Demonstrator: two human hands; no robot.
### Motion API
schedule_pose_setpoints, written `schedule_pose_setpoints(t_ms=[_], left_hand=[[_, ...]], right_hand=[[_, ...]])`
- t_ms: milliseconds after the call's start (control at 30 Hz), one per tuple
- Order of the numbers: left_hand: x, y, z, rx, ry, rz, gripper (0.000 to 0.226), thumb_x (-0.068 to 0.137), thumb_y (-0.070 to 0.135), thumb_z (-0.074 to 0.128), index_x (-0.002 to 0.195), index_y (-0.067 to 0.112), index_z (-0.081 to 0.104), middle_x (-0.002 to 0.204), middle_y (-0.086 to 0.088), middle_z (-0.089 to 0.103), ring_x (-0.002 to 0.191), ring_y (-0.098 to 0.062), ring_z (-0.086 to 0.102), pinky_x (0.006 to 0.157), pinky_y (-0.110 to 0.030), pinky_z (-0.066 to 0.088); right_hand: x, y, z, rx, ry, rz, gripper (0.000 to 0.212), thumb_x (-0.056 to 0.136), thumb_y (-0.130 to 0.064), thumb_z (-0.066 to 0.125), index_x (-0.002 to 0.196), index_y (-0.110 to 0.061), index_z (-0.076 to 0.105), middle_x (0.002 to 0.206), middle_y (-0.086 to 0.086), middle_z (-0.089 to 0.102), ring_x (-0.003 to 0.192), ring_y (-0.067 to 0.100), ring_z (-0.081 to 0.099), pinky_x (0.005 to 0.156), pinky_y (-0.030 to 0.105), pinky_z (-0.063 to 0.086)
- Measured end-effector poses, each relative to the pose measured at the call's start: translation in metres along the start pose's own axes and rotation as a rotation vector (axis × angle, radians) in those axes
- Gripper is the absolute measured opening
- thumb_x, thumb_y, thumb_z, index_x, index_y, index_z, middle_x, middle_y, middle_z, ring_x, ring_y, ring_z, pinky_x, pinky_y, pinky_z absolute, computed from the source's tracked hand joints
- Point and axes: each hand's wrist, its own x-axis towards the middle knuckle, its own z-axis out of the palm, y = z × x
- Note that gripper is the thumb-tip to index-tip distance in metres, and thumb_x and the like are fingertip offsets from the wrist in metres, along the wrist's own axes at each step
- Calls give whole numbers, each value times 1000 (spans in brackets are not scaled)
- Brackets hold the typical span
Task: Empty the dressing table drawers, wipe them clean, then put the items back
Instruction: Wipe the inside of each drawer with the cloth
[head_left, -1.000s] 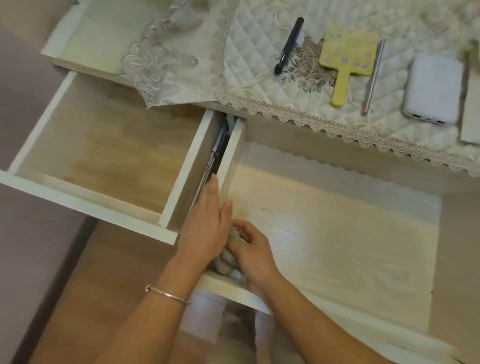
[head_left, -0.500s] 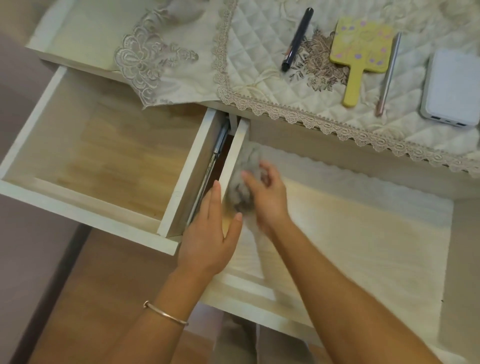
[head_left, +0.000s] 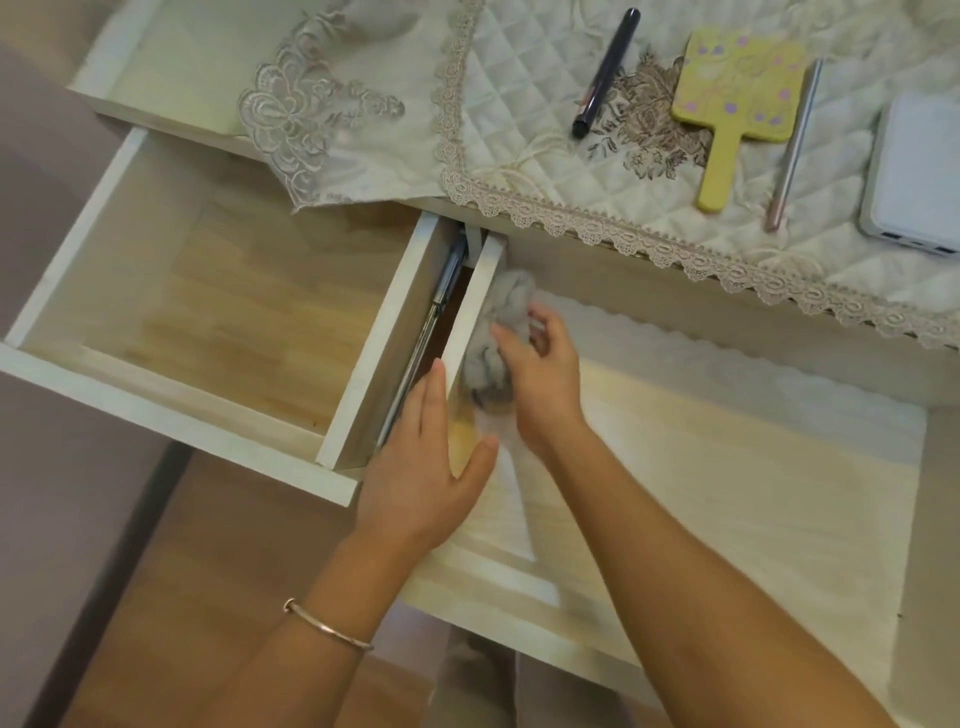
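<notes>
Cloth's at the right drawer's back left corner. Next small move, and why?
Probably sweep the grey cloth forward along the left wall of the right drawer: the right hand grips it against that wall near the back, and the left hand braces the wall.

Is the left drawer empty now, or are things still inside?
Empty where visible: the left drawer is pulled out and shows only bare wooden bottom. Its back edge is hidden under the lace cloth.

Soft warm light, slight blur
</notes>
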Motion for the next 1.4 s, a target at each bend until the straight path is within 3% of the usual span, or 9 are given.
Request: schedule_pose_setpoints(t_ms=[67,167,233,333,500,700,900,1200,1400], left_hand=[[6,2,-6,-19,28,-5,75,88,57,34,146,22,2,152,3,15,130,-15,35,88,-33,39],[28,10,-14,29,115,82,68,89,56,32,144,19,18,145,0,26,117,-18,46,78,-28,38],[49,17,-14,-2,125,126,68,90,54,31,144,17,17,148,-1,23,126,-18,37,87,-33,39],[70,24,-10,-95,85,106,69,92,50,35,146,17,8,152,-2,14,136,-18,23,102,-39,31],[66,19,-5,-44,118,128,78,81,54,30,147,18,7,153,-1,17,137,-18,24,102,-38,31],[66,21,-5,-39,134,128,80,80,56,32,147,20,7,153,0,18,135,-17,27,100,-39,35],[66,20,-8,142,134,246,77,81,57,28,144,13,22,153,-13,14,138,-28,17,108,-44,22],[86,34,-5,161,155,186,63,94,26,41,144,2,11,153,-16,13,139,-26,15,110,-36,18],[94,25,-4,3,138,233,53,95,17,27,145,6,16,153,-9,13,139,-20,17,104,-24,19]], right_hand=[[-28,17,-2,-27,-49,40,27,84,-14,64,106,-28,55,119,1,59,109,14,56,94,35,51],[-69,35,-7,-23,-130,123,23,88,-17,60,107,-29,55,105,-12,62,91,-4,61,75,16,54],[-89,42,-10,2,-194,184,23,86,-12,61,105,-24,57,99,-11,64,88,-1,63,74,15,54],[-98,45,-15,31,-220,248,25,82,-6,65,102,-19,58,102,-2,65,97,19,65,88,35,54],[-39,18,-11,10,-103,60,20,88,-13,61,107,-19,59,99,-9,64,89,3,64,77,17,52],[10,5,-3,57,-32,19,27,83,-11,65,97,-33,57,112,4,64,105,22,62,93,45,51],[-52,25,-38,-94,-287,161,24,83,-12,64,106,-20,61,100,-2,65,91,14,63,77,22,52],[-13,-12,-123,456,802,-78,26,88,-10,60,101,-27,48,122,9,55,113,22,57,91,30,49],[37,-22,-63,584,1000,-188,29,84,-5,64,103,-15,45,106,2,55,99,12,54,81,10,44]])
